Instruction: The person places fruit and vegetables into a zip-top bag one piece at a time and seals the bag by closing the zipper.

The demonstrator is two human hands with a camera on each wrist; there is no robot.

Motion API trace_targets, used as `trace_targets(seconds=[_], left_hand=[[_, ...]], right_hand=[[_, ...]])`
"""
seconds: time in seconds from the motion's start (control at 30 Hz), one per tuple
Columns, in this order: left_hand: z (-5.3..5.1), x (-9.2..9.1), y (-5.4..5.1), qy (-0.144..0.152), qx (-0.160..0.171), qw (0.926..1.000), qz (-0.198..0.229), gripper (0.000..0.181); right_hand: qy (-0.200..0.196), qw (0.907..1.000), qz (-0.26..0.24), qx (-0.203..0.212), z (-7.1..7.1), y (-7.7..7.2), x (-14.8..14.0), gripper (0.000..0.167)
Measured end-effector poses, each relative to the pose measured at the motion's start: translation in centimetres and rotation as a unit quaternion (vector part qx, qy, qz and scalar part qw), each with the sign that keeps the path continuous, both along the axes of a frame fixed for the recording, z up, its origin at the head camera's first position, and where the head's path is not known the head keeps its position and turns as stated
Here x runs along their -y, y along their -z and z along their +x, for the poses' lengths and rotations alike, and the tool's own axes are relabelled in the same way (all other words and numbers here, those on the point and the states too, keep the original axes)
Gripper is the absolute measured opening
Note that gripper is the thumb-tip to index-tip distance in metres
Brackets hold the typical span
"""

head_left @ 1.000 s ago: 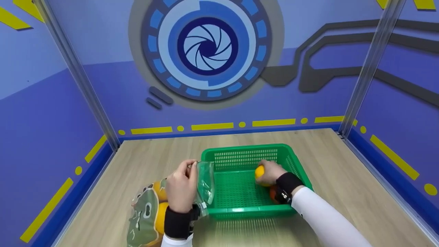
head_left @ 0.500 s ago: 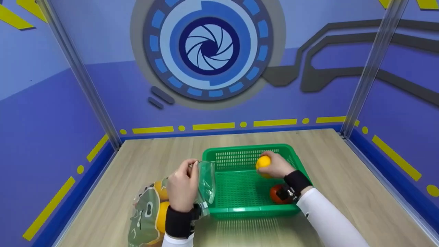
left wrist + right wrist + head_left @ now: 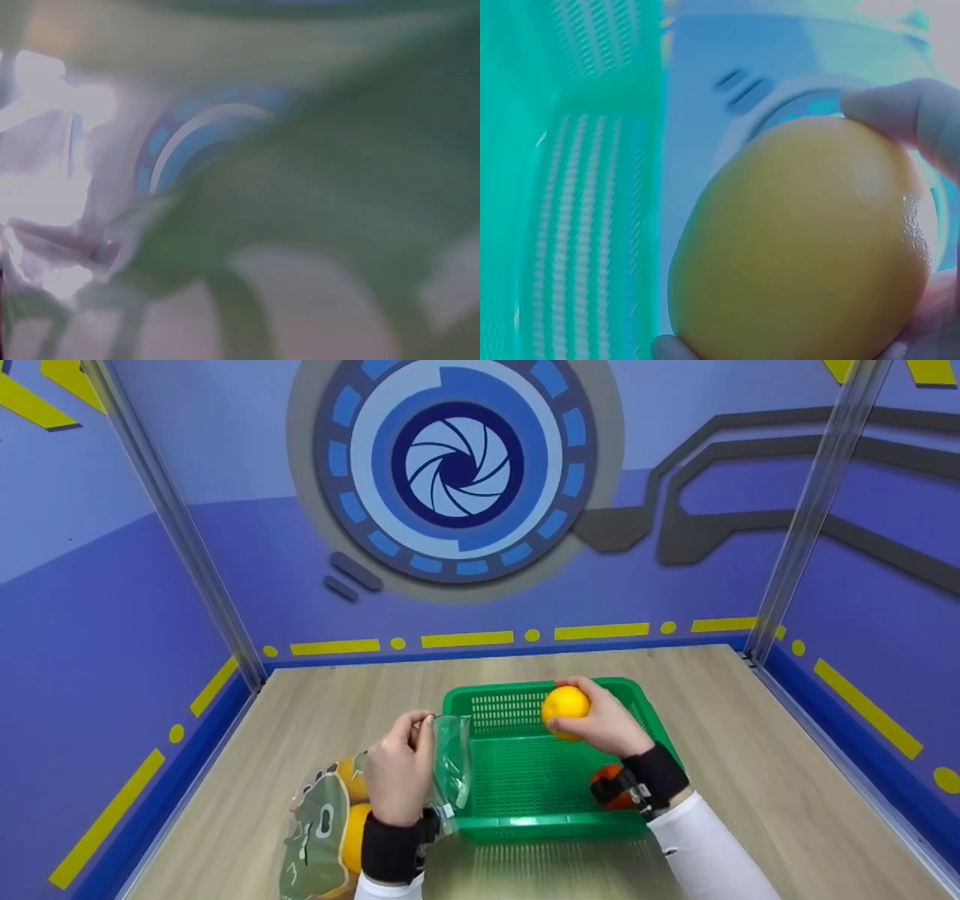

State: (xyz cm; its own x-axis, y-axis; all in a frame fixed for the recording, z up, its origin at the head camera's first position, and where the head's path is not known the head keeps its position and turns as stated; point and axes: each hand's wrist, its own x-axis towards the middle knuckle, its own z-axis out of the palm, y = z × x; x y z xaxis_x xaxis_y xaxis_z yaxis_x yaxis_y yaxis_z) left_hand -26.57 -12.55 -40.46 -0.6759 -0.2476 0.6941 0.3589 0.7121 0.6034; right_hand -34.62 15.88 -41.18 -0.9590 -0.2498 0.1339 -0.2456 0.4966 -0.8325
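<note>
My right hand (image 3: 609, 725) grips an orange (image 3: 565, 710) above the back part of the green plastic basket (image 3: 517, 825). In the right wrist view the orange (image 3: 802, 247) fills much of the picture, with fingers around its edges. My left hand (image 3: 397, 772) pinches the top edge of a clear plastic bag (image 3: 307, 829) with a green cartoon print and orange fruit showing inside. A clear flap of the bag hangs over the basket's left side. Blurred green bag film (image 3: 330, 202) covers most of the left wrist view.
One round red fruit (image 3: 606, 773) lies in the basket's front right corner, partly behind the right wrist camera. A wooden tabletop (image 3: 360, 690) bears the basket and bag. Blue panels (image 3: 420, 615) with metal corner posts enclose the back and sides.
My right hand has lifted the orange from inside the basket, up and slightly left. The left hand stays at the bag's edge, almost still.
</note>
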Motion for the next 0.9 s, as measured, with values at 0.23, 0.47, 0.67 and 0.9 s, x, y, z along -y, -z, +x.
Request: trace_targets(seconds=[0.23,0.47,0.67,0.9], left_hand=[[-0.1,0.0,0.0,0.002,0.004,1.0000,0.001,0.008],[0.0,0.0,0.2,-0.003,0.003,1.0000,-0.002,0.008],[0.2,0.0,0.1,-0.008,0.033,0.9994,0.004,0.011],[0.1,-0.2,0.0,-0.011,0.021,0.9997,-0.010,0.011]], right_hand=[[-0.035,0.9954,-0.088,0.015,2.5,-0.5,3.3,0.060],[-0.085,0.9838,-0.152,0.042,4.3,0.4,7.0,0.059],[-0.137,0.9756,-0.155,0.075,5.0,1.6,10.1,0.060],[-0.124,0.9570,-0.228,0.130,5.5,3.0,13.7,0.057]])
